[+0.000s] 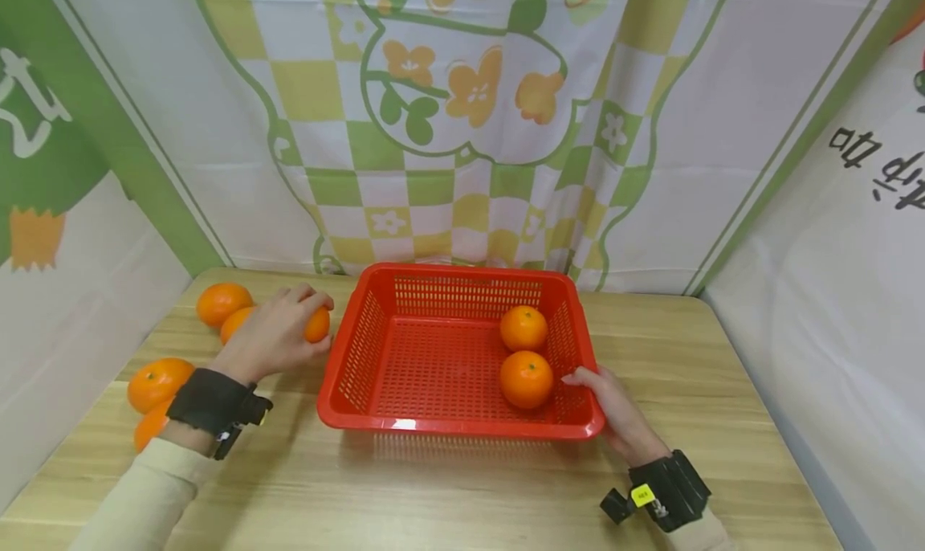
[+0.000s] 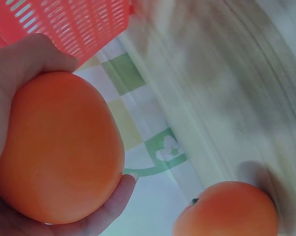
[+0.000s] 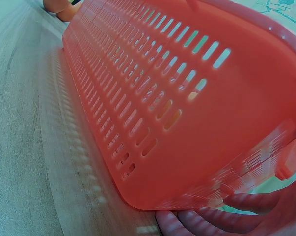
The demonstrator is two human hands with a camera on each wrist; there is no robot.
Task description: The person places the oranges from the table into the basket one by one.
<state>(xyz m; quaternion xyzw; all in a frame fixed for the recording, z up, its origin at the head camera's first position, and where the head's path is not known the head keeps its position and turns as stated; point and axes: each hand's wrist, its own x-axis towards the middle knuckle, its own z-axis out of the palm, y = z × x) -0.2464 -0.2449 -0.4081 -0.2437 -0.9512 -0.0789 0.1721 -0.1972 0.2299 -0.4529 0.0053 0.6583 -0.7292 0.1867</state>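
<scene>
My left hand [image 1: 278, 330] grips an orange [image 2: 62, 147] just left of the red plastic basket [image 1: 462, 430], with fingers and thumb curled around the fruit. In the head view most of that orange is hidden by the hand. At the basket's right end, my right hand [image 1: 614, 406] holds the side, thumb over the rim and fingers against the outer wall, as the right wrist view shows. Inside the basket, two oranges, one farther back [image 1: 523, 328] and one nearer [image 1: 527, 380], lie against each other on the right side.
Several more oranges lie on the wooden table at the left, including one at the back [image 1: 224, 304] and one by the left wrist [image 1: 160, 384]. A patterned curtain [image 1: 470, 189] hangs right behind the table's back edge. White panels flank both sides.
</scene>
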